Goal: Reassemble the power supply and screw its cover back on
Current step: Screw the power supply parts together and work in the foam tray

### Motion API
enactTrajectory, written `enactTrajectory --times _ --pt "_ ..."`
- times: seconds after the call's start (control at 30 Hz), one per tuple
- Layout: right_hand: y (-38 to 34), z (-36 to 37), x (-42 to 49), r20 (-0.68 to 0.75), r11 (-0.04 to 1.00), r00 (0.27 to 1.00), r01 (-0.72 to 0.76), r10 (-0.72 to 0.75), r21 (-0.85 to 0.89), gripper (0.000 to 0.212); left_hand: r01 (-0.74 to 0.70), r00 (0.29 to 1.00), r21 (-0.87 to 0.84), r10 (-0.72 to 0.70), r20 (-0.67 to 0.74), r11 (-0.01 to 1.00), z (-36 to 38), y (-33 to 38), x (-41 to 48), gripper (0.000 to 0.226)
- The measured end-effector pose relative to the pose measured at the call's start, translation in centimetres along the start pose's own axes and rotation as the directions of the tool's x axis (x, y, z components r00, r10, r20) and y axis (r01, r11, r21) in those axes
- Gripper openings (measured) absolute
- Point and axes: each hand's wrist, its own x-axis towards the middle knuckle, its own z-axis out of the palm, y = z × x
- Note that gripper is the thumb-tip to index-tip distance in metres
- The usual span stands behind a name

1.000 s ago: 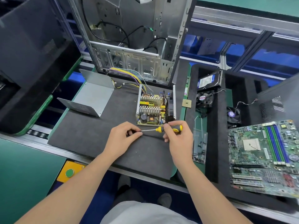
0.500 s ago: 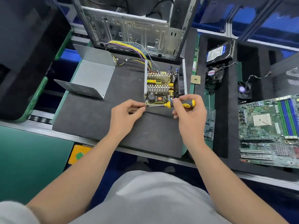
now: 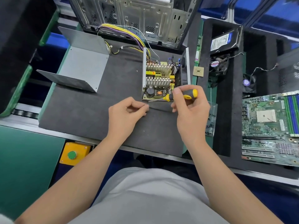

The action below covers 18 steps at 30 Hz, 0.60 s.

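The open power supply (image 3: 159, 80) lies on the dark mat (image 3: 90, 109), its heat sinks and circuit board exposed, with yellow and purple wires running back to the computer case. Its bent grey metal cover (image 3: 82, 65) lies apart at the mat's left. My right hand (image 3: 191, 110) grips a yellow and black screwdriver (image 3: 182, 95) just in front of the power supply, the shaft pointing left. My left hand (image 3: 126, 113) pinches at the shaft's tip; whatever small thing it may hold there is hidden by the fingers.
An empty computer case (image 3: 132, 18) stands behind the mat. To the right, a black foam tray (image 3: 226, 110) holds a hard drive (image 3: 224, 40), two fans (image 3: 217, 67) and a motherboard (image 3: 271, 126). A bag of screws (image 3: 211, 120) lies by my right hand. A yellow button box (image 3: 74, 152) sits below the table edge.
The camera has tilted down and drawn closer, so everything sits higher in view. Both hands keep the same hold on the screwdriver and its tip.
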Motion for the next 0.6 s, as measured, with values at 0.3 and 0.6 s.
enactTrajectory --times 0.3,0.6 --pt "-0.1 -0.9 2.4 0.022 0.998 0.999 0.022 -0.024 0.064 0.007 0.116 0.992 -0.311 -0.129 -0.019 0.943 1.5 0.3 0.3 0.014" --pt "0.7 -1.0 2.9 0.084 0.995 0.997 -0.005 -0.003 0.098 0.01 0.133 0.988 -0.306 -0.149 -0.028 0.943 1.8 0.5 0.4 0.014"
